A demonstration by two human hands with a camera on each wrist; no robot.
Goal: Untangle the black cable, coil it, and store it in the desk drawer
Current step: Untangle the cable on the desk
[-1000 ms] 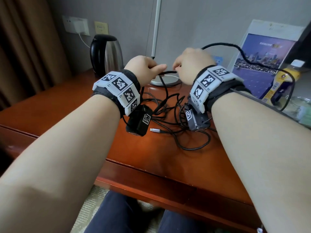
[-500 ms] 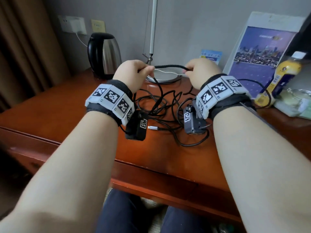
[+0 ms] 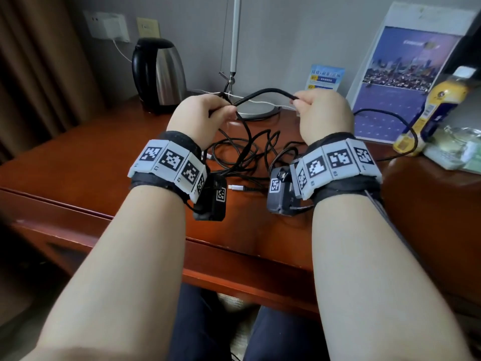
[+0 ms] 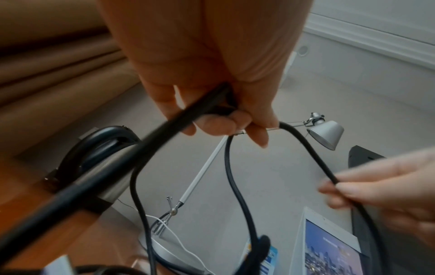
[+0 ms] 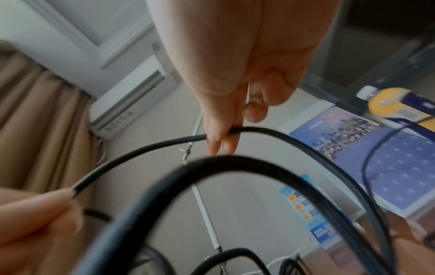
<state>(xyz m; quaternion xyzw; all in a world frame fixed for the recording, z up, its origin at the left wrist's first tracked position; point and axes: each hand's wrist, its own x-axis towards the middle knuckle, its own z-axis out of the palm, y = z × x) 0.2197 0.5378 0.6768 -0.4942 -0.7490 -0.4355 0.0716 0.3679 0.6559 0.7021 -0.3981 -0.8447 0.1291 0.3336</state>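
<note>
Both hands are sitting wider apart than a moment ago, and the stretch of black cable (image 3: pixel 263 93) between them is arching upward instead of running flat. The left hand (image 3: pixel 200 118) is gripping the cable with curled fingers, strands dropping from it toward the tangle. The right hand (image 3: pixel 322 114) is pinching the cable between thumb and fingertips. Most of the cable is lying in loose loops on the worktop (image 3: pixel 78 157) between the wrists (one metal plug (image 3: pixel 235 187) is resting near the front edge), and another loop is trailing right toward a yellow bottle (image 3: pixel 432 110). A kettle (image 3: pixel 158 74) and a lamp base (image 3: pixel 256 110) are standing behind.
</note>
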